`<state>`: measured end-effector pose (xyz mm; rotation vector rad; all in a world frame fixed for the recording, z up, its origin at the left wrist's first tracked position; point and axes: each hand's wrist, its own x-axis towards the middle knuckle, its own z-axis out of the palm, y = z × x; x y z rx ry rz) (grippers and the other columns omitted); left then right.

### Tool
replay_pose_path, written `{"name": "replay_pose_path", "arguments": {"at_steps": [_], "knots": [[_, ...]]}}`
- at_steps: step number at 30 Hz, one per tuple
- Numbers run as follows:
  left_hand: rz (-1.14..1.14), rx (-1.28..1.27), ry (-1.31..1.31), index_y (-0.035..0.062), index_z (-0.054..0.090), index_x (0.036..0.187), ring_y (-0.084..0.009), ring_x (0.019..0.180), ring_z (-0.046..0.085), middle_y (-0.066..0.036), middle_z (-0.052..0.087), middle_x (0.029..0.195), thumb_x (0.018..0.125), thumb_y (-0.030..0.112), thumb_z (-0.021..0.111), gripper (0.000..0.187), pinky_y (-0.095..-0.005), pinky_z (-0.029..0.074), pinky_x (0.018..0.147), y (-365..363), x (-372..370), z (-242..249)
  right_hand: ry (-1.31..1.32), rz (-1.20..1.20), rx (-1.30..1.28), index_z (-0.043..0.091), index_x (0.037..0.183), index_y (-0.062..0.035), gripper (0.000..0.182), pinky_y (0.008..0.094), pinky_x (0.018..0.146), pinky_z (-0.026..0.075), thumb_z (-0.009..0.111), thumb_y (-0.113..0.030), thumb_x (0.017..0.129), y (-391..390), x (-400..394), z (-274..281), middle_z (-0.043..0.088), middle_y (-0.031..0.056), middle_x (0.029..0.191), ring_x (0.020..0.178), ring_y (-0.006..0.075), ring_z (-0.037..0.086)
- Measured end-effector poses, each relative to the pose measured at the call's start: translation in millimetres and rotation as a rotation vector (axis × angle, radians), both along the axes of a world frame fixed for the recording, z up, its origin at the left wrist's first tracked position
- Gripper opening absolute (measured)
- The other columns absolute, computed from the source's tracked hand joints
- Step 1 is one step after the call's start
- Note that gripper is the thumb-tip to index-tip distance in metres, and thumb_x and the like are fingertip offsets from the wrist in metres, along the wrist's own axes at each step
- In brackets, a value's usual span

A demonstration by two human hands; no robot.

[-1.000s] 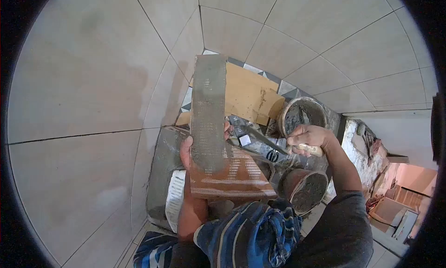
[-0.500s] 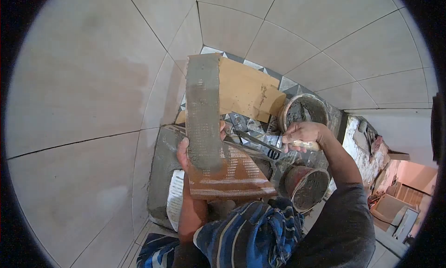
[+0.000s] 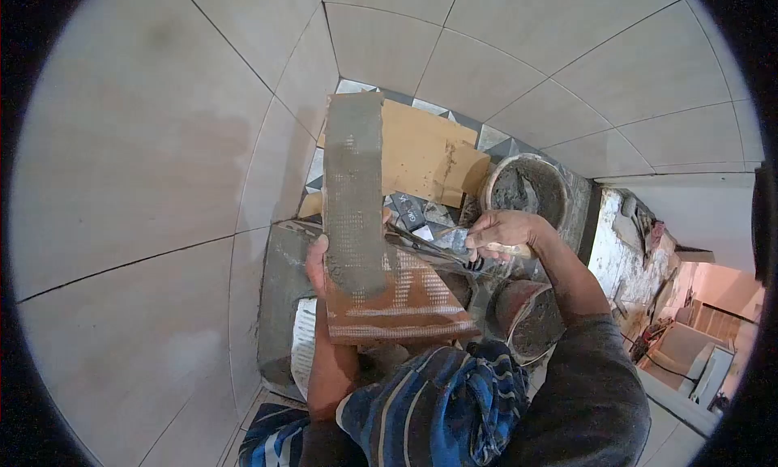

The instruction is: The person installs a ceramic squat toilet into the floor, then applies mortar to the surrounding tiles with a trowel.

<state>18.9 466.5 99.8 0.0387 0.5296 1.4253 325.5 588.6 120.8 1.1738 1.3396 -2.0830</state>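
Observation:
My left hand (image 3: 318, 256) is closed around an L-shaped cut tile (image 3: 401, 301), which is held up in front of me with its ribbed back showing. Grey mortar (image 3: 353, 183) coats the tile's long upright strip and ends in a rounded edge; the reddish-brown lower part is bare. In my right hand (image 3: 506, 230) is a trowel (image 3: 455, 240), gripped by its pale handle, its blade pointing left toward the tile. A bucket (image 3: 559, 196) of mortar stands just beyond my right hand.
A second bucket (image 3: 531, 317) with mortar stands near my right elbow. Cardboard (image 3: 429, 155) lies over the patterned floor tiles (image 3: 493, 136) in the corner. Large beige wall tiles (image 3: 146, 167) rise at left and behind. A mortar-covered ledge (image 3: 284, 264) adjoins the left wall.
My right hand has shifted slightly left with the trowel, and the blade has turned to a different angle. The tile stays almost still, while the view has moved a little.

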Motion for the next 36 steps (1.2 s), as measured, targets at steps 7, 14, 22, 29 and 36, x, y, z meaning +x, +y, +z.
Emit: {"name": "replay_pose_path", "arguments": {"at_steps": [7, 14, 22, 29, 36], "knots": [[0.033, 0.06, -0.02, -0.0036, 0.04, 0.148, -0.0395, 0.127, 0.055, -0.025, 0.052, 0.143, 0.096, 0.052, 0.037, 0.076, -0.05, 0.04, 0.112, 1.8, 0.5, -24.9, -0.098, 0.089, 0.137, 0.074, 0.094, -0.0009, 0.039, 0.0305, 0.049, 0.049, 0.061, -0.037, 0.098, -2.4, -0.3, -4.6, 0.06, 0.0048, 0.062, 0.053, 0.0139, 0.059], [-0.002, -0.052, -0.012, 0.0001, 0.045, 0.146, -0.0361, 0.12, 0.06, -0.022, 0.058, 0.137, 0.096, 0.055, 0.036, 0.075, -0.0481, 0.049, 0.101, -4.9, -10.7, -21.6, -0.147, -0.122, 0.242, 0.075, 0.09, -0.0031, 0.036, 0.0281, 0.053, 0.048, 0.064, -0.036, 0.097, -19.2, 45.8, 36.5, 0.06, 0.0025, 0.064, 0.058, 0.0122, 0.06], [-0.002, 0.076, -0.375, -0.0005, 0.035, 0.152, -0.0386, 0.117, 0.062, -0.025, 0.048, 0.147, 0.097, 0.05, 0.039, 0.074, -0.0518, 0.052, 0.099, -0.2, 6.6, 17.7, 0.228, 0.261, 0.657, 0.071, 0.086, -0.0071, 0.029, 0.0404, 0.066, 0.05, 0.067, -0.035, 0.094, -34.8, -6.7, 109.9, 0.067, 0.0141, 0.078, 0.072, 0.0339, 0.065], [-0.04, 0.034, -0.204, 0.0041, 0.034, 0.154, -0.0405, 0.117, 0.061, -0.025, 0.048, 0.147, 0.097, 0.052, 0.037, 0.074, -0.0544, 0.053, 0.096, -14.6, 21.9, 10.6, 0.021, 0.635, 0.806, 0.07, 0.083, -0.0093, 0.035, 0.0492, 0.071, 0.05, 0.066, -0.043, 0.091, -22.7, -17.3, 135.9, 0.067, 0.016, 0.078, 0.079, 0.0387, 0.066], [0.172, 0.047, -0.142, 0.0034, 0.032, 0.154, -0.0408, 0.119, 0.06, -0.026, 0.044, 0.15, 0.096, 0.053, 0.034, 0.077, -0.0552, 0.053, 0.097, -16.0, 35.4, 15.5, -0.194, 0.662, 0.713, 0.075, 0.09, -0.0124, 0.034, 0.0483, 0.074, 0.053, 0.065, -0.045, 0.09, -13.2, -6.0, 145.8, 0.069, 0.0179, 0.08, 0.082, 0.0394, 0.067]]}}
